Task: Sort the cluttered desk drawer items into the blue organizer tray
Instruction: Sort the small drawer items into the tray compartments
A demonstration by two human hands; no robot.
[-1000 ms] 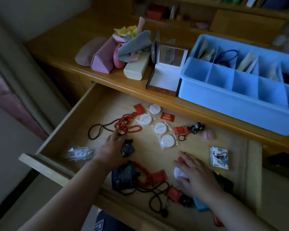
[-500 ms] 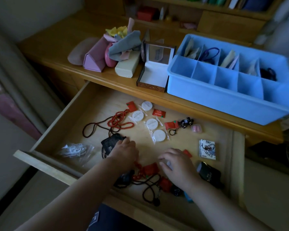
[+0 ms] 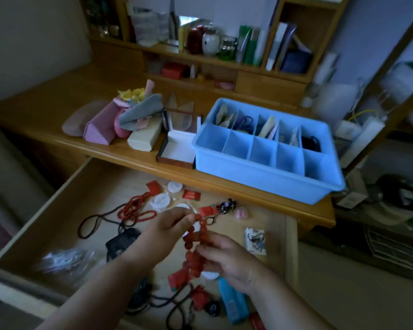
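Both hands now hold the red bead bracelet [image 3: 196,246] lifted clear of the open drawer [image 3: 81,194]: left hand [image 3: 169,225] fingers pinch its top, right hand [image 3: 227,256] fingers grip its lower loop. Transfer to the blue organizer tray [image 3: 260,179], at the bench's front edge, likely follows.

Red bead string [image 3: 194,248] held over open drawer [image 3: 81,186]; blue organizer tray [image 3: 260,177] on desktop, back compartments filled
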